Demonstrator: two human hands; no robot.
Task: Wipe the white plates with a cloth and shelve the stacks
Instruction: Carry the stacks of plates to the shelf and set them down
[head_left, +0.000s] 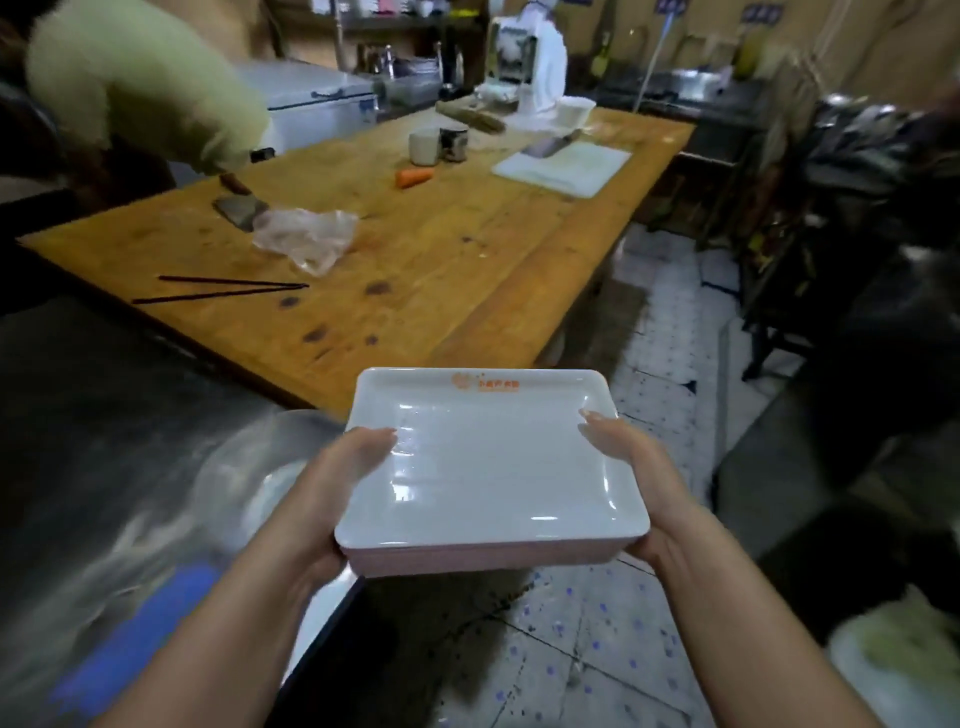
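Far left: dark steel worktop (104, 415), blurred, with a clear round bowl (260, 467) near its edge. Behind it the long wooden worktop (441, 270) carries chopsticks (223, 290), a cleaver (236, 208) touching a crumpled plastic bag (306, 239), a carrot (414, 176), two cups (439, 144) and a white cutting board (563, 169) with a knife on it.

My left hand (332, 499) has its grip on the left edge of the stack of white plates (493, 467) — thumb over the rim, fingers hidden beneath. The stack is held level in the air, over the tiled floor (597, 649), just in front of the wooden worktop's near corner. My right hand (639, 483) has the matching grip on the right edge, thumb over the rim.

Judgement: wiping of this stack looks finished — the top plate is glossy and no cloth is in view. Step in hand is carrying to the shelf. No shelf identifiable from here. Next move calls for keeping the stack level, both grips firm, and footing watched on the speckled floor.
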